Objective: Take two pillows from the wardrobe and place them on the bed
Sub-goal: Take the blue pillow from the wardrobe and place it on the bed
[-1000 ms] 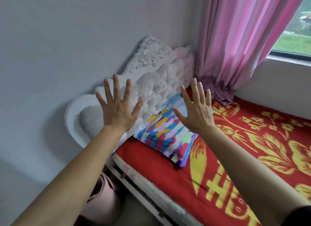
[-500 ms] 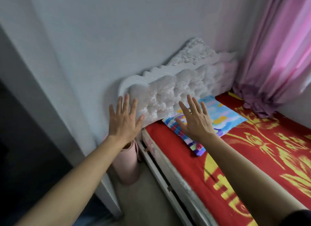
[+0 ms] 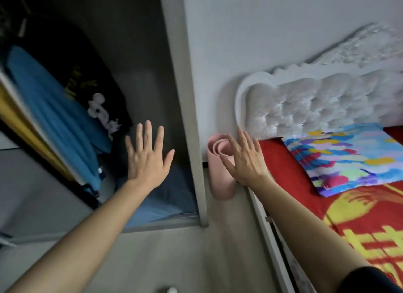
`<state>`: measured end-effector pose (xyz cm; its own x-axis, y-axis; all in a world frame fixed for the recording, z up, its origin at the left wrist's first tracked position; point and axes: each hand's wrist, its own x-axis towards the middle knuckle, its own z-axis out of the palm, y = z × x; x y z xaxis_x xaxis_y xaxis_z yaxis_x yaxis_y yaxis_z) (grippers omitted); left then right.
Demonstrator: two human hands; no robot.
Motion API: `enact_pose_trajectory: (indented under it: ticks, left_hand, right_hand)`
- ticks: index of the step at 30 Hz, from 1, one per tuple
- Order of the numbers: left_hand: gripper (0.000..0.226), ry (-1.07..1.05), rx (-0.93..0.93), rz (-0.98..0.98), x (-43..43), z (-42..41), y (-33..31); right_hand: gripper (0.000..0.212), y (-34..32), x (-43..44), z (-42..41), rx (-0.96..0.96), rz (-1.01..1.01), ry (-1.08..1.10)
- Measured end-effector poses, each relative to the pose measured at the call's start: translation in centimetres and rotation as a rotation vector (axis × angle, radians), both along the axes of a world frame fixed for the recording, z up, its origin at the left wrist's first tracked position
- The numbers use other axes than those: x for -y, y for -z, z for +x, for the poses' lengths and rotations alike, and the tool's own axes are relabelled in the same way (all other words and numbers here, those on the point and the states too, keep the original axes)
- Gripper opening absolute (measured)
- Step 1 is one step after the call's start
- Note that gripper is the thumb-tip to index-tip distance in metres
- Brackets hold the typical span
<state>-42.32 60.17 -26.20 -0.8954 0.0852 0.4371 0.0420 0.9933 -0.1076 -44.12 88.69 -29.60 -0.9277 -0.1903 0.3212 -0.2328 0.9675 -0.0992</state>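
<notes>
A: What's changed since half a second back?
B: The view has swung left; the open wardrobe (image 3: 135,92) now shows, with hanging clothes (image 3: 50,109) inside.
A: Hands?
B: Left hand (image 3: 147,159) and right hand (image 3: 245,159) both empty, fingers spread wide.
A: Pillows?
B: One soft multicoloured pillow (image 3: 346,157) lies on the red bed (image 3: 359,233) against the tufted headboard (image 3: 322,105). A rolled pink mat (image 3: 220,179) stands between wardrobe and bed.

A multicoloured patterned pillow (image 3: 346,157) lies flat on the red and yellow bed (image 3: 359,231), its far edge against the white tufted headboard. The wardrobe (image 3: 109,100) stands open, with a blue pillow (image 3: 159,201) on its floor under hanging clothes.
</notes>
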Motion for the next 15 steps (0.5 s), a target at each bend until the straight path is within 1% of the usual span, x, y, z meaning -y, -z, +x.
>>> enact_pose_trajectory:
  ticks: [3,7,15]
  left_hand:
    - [0.074,-0.059,-0.011,0.013,5.6,1.0,-0.4]
    - [0.073,-0.078,0.002,0.042,12.4,1.3,-0.5]
    - [0.073,-0.061,0.017,0.046,26.6,1.5,2.8]
  right_hand:
    - [0.07,-1.3,5.1,-0.3,-0.032,0.022,-0.029]
    - [0.071,-2.2,11.7,-0.9,-0.054,0.062,-0.024]
    - [0.073,-0.7,27.1,-2.1,0.02,0.049,-0.036]
